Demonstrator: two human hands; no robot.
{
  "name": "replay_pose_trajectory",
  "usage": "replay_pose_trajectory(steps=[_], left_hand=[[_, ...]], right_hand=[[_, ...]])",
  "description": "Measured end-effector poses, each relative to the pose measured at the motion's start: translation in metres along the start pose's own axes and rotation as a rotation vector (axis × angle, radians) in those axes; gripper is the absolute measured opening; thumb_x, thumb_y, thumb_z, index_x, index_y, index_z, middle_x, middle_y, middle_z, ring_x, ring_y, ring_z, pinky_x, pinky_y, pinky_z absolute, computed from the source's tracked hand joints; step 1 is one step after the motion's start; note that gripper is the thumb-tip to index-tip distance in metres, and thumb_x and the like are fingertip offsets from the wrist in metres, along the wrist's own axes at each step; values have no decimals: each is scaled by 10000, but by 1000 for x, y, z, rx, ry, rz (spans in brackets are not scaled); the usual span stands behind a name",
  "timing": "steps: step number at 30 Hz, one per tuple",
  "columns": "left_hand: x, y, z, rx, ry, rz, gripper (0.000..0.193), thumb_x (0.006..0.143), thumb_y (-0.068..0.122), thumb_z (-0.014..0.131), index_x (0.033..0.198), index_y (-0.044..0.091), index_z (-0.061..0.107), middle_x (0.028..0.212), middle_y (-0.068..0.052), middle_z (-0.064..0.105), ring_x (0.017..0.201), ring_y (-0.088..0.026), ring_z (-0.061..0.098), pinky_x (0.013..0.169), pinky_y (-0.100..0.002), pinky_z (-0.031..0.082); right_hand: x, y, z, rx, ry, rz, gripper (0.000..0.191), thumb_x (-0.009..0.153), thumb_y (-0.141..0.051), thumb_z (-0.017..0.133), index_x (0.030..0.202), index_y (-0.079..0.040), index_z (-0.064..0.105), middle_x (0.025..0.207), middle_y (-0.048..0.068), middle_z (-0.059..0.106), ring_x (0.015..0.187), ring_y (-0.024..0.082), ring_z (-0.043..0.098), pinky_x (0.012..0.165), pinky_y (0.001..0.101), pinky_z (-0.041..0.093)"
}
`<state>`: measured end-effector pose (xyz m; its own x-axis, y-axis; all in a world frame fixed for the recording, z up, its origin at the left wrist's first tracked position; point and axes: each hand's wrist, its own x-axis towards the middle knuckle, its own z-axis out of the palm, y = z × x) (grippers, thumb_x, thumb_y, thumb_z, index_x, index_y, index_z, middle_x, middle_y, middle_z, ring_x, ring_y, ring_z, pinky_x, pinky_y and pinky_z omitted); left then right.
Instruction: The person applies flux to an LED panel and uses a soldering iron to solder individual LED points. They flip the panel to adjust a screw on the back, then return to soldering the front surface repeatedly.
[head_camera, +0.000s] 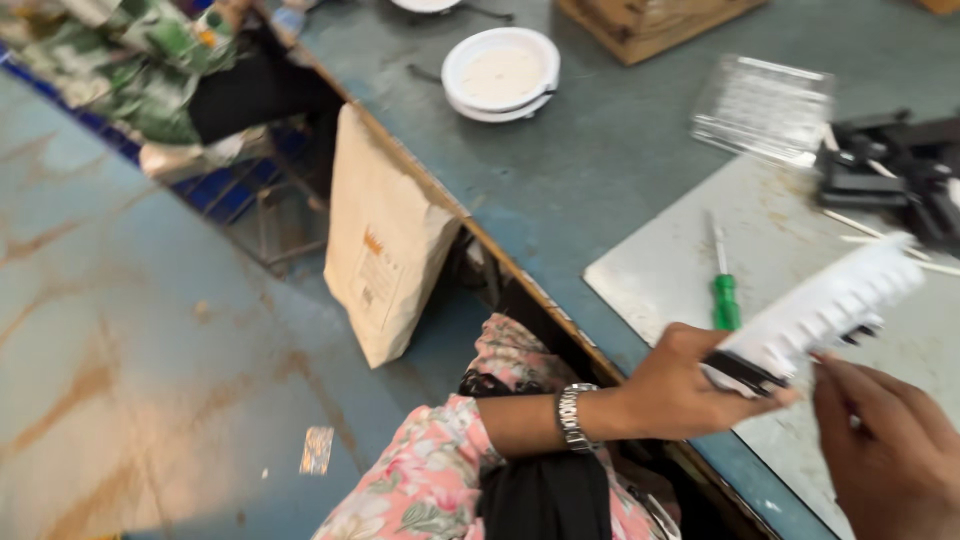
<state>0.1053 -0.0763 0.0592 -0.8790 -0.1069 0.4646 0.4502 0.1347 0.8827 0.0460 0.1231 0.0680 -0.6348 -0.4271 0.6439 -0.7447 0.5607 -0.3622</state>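
- Hands first: my left hand pinches one end of a white ridged plastic part, holding it tilted above the grey mat; my right hand hovers just beside its lower edge, and I can't tell whether those fingers are closed.
- I judge the end-only grip could let the part slip and drop onto the mat.
- Green-handled screwdriver lies near underneath; a swing might knock it.
- Farther off sits a white bowl.

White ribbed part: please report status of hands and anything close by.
Left hand grips white ribbed part at one end. Right hand beside it, contact unclear. Green screwdriver lies just behind on grey mat.
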Motion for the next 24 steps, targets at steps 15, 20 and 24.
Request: replay_pose_trajectory(steps=[15, 20, 24], left_hand=[[-5, -6, -9, -39, -34, 98, 470, 936, 230, 797, 1329, 12, 661, 1004, -93, 767, 826, -102, 762, 747, -206, 598], [0, -3, -19, -39, -125, 220, 515, 932, 149, 755, 1412, 91, 577, 1345, -87, 644, 1168, -153, 692, 1003, -241, 598], [1, -6, -30, -80, -267, 358, 495, 1059, 207, 673, 1503, 307, 478, 1535, 150, 416, 1460, -40, 408, 1263, -235, 346]], right_hand=[[-55, 79, 60, 339, 64, 386, 184, 1120, -46, 649, 1112, 125, 583, 883, 167, 682, 758, 172, 688, 730, 236, 550], [-56, 90, 58, 413, 41, 482, 180, 1113, -63, 634, 1089, 102, 568, 900, 162, 690, 763, 162, 696, 730, 239, 558], [-54, 83, 64, 491, 12, 576, 173, 1108, -62, 631, 1101, 100, 572, 916, 159, 692, 777, 162, 694, 739, 241, 557]])
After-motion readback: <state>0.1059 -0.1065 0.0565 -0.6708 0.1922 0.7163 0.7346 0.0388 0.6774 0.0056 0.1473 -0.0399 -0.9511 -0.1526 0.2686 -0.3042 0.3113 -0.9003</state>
